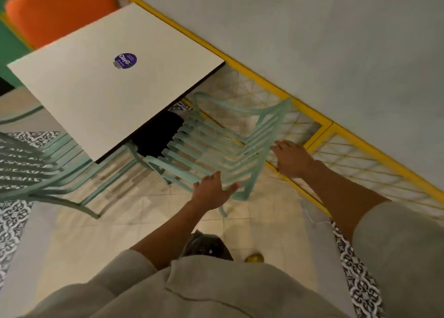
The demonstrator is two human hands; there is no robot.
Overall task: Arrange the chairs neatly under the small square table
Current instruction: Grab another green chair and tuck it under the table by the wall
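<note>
A small square white table (115, 96) carries a purple round sticker (125, 60). A mint-green slatted chair (216, 147) stands at its right side, the seat partly under the tabletop and the backrest toward me. My left hand (211, 191) is at the backrest's lower corner with fingers and thumb spread, not closed on it. My right hand (292, 159) lies against the backrest's top rail, fingers extended. A second mint-green chair (40, 171) stands at the table's left corner, mostly outside the tabletop.
A grey wall (336, 41) with a yellow-framed lattice panel (312, 115) runs close behind the chair on the right. An orange padded seat (60, 10) sits beyond the table. The floor is pale tile with patterned black-and-white strips (355, 277).
</note>
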